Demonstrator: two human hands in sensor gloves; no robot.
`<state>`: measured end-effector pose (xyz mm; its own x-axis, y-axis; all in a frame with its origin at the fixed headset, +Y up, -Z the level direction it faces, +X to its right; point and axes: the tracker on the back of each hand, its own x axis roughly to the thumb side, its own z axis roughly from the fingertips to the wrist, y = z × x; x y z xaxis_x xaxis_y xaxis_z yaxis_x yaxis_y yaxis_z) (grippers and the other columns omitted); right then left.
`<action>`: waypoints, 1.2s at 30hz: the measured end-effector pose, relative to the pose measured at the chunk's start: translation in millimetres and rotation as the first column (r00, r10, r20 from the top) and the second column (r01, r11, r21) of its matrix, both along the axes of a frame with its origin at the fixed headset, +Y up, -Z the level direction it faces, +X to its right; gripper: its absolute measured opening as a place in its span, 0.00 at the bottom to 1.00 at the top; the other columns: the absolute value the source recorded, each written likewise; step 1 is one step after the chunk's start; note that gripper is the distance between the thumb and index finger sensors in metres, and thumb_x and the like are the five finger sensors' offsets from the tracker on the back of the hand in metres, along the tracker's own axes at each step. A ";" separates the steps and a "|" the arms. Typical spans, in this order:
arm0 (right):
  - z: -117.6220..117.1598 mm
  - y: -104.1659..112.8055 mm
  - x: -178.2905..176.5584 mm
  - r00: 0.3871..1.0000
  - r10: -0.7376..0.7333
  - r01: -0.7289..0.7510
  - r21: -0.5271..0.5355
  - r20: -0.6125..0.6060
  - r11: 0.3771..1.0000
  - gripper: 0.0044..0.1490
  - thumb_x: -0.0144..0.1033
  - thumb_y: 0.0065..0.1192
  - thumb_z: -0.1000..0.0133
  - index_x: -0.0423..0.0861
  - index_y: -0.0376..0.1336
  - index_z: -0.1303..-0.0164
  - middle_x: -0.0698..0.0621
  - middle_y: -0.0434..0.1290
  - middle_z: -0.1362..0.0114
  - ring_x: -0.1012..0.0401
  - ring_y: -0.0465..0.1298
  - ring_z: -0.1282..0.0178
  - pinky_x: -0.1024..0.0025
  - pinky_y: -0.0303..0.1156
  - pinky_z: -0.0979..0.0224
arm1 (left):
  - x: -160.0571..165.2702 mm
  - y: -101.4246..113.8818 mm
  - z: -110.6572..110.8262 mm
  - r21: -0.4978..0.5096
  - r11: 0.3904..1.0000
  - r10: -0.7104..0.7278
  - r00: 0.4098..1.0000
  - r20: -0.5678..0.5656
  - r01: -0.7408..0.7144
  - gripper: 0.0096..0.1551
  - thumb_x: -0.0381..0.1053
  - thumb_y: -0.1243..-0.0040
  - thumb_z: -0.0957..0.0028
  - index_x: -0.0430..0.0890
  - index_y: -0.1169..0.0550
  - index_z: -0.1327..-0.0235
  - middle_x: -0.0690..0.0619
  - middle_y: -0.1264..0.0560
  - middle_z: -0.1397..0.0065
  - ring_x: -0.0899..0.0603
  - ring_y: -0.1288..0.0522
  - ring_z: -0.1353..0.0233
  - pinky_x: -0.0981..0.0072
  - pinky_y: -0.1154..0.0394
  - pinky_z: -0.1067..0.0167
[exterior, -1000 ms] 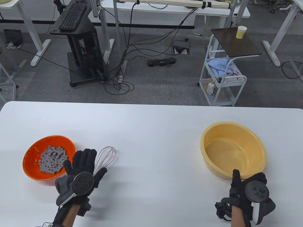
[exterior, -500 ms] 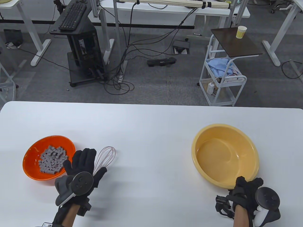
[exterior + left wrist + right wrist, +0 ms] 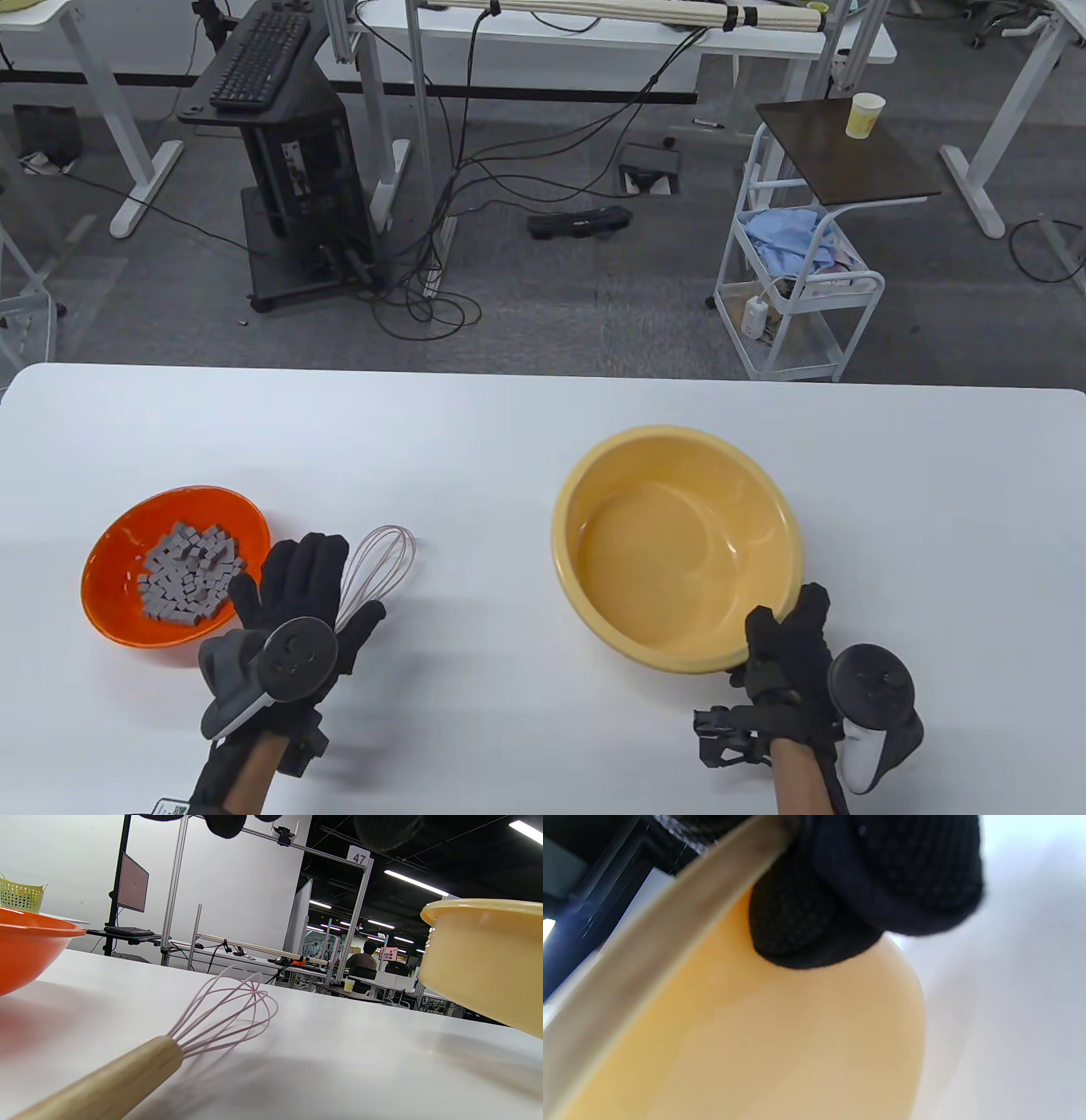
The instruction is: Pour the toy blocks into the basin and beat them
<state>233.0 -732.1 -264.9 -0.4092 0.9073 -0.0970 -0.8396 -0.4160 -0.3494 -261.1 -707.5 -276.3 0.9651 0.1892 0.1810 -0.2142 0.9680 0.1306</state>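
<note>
Orange bowl (image 3: 110, 586): far left on the white table (image 3: 509, 424), holding a heap of grey toy blocks (image 3: 185, 579).
Left hand (image 3: 297, 607): just right of the bowl, fingers straight and spread, gripping nothing, lying over the whisk's wooden handle.
Whisk (image 3: 377, 560): flat on the table, pink wire head beyond the fingertips.
Yellow basin (image 3: 679, 475): right of centre, empty.
Right hand (image 3: 785, 649): fingers (image 3: 814, 925) curled on the basin's near rim, gripping it.
</note>
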 end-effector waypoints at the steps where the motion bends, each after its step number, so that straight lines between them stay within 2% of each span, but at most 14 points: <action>1: -0.6 0.5 -8.4 0.999 0.004 -0.004 -0.002 -0.034 1.000 0.46 0.27 0.57 0.30 0.18 0.36 0.22 0.20 0.66 0.40 0.55 0.83 0.69 0.70 0.85 0.66 | -0.1 0.0 0.0 0.000 1.000 0.000 1.000 0.000 0.000 0.48 0.65 0.56 0.30 0.36 0.53 0.11 0.29 0.52 0.09 0.17 0.52 0.13 0.09 0.57 0.33; 8: -2.2 -2.5 -46.5 0.981 0.040 -0.048 -0.039 -0.188 0.998 0.46 0.26 0.57 0.30 0.17 0.36 0.22 0.19 0.66 0.40 0.55 0.83 0.69 0.70 0.85 0.66 | 0.3 0.1 -0.1 -0.008 1.000 0.000 1.000 0.005 0.000 0.48 0.65 0.56 0.30 0.36 0.52 0.11 0.30 0.51 0.09 0.17 0.52 0.13 0.09 0.57 0.33; 20: -4.7 -19.8 -70.8 0.948 0.104 -0.126 -0.056 -0.300 0.990 0.46 0.27 0.56 0.29 0.17 0.36 0.22 0.19 0.65 0.39 0.55 0.84 0.67 0.70 0.86 0.63 | 3.4 -1.1 -0.2 -0.014 1.000 -0.015 1.000 0.016 0.015 0.48 0.65 0.56 0.30 0.36 0.52 0.11 0.30 0.51 0.09 0.17 0.52 0.13 0.09 0.57 0.33; 23: -6.4 -27.3 -73.3 0.942 0.053 -0.088 -0.091 -0.332 0.992 0.46 0.29 0.54 0.28 0.17 0.35 0.22 0.19 0.65 0.38 0.53 0.84 0.65 0.68 0.85 0.61 | 3.1 -0.8 -0.2 -0.017 1.000 -0.021 1.000 0.013 0.021 0.48 0.65 0.56 0.30 0.36 0.52 0.11 0.30 0.51 0.09 0.17 0.52 0.13 0.09 0.57 0.33; 26: -6.3 -24.3 -68.0 0.934 0.077 -0.125 -0.118 -0.350 0.985 0.46 0.35 0.50 0.25 0.19 0.34 0.20 0.22 0.65 0.35 0.47 0.82 0.60 0.59 0.82 0.56 | 1.9 -0.9 -0.4 -0.018 1.000 -0.014 1.000 0.008 0.014 0.48 0.65 0.56 0.30 0.36 0.52 0.11 0.30 0.51 0.09 0.17 0.51 0.13 0.09 0.57 0.33; 30: -5.3 -10.4 -49.2 0.929 0.224 -0.262 -0.093 -0.295 0.961 0.47 0.44 0.46 0.23 0.21 0.37 0.16 0.20 0.62 0.30 0.41 0.80 0.53 0.52 0.79 0.50 | 0.9 -0.6 -0.7 -0.020 1.000 -0.013 1.000 0.002 0.013 0.48 0.65 0.56 0.30 0.36 0.52 0.11 0.30 0.51 0.09 0.17 0.51 0.13 0.09 0.57 0.33; 34: -2.5 1.4 -24.9 0.918 0.351 -0.364 -0.044 -0.184 0.930 0.44 0.46 0.46 0.23 0.25 0.42 0.14 0.20 0.61 0.27 0.39 0.79 0.50 0.49 0.78 0.47 | -1.5 1.9 -0.7 -0.014 1.000 -0.001 1.000 -0.012 0.001 0.48 0.64 0.56 0.30 0.36 0.52 0.11 0.29 0.51 0.09 0.18 0.51 0.13 0.09 0.56 0.33; 36: -1.2 4.6 -16.8 0.915 0.379 -0.386 -0.025 -0.139 0.922 0.42 0.46 0.46 0.23 0.28 0.44 0.13 0.20 0.59 0.25 0.35 0.76 0.45 0.44 0.76 0.43 | -4.5 3.9 -0.8 -0.009 1.000 0.010 1.000 -0.025 -0.010 0.48 0.64 0.56 0.29 0.36 0.52 0.11 0.29 0.51 0.09 0.18 0.51 0.13 0.09 0.56 0.33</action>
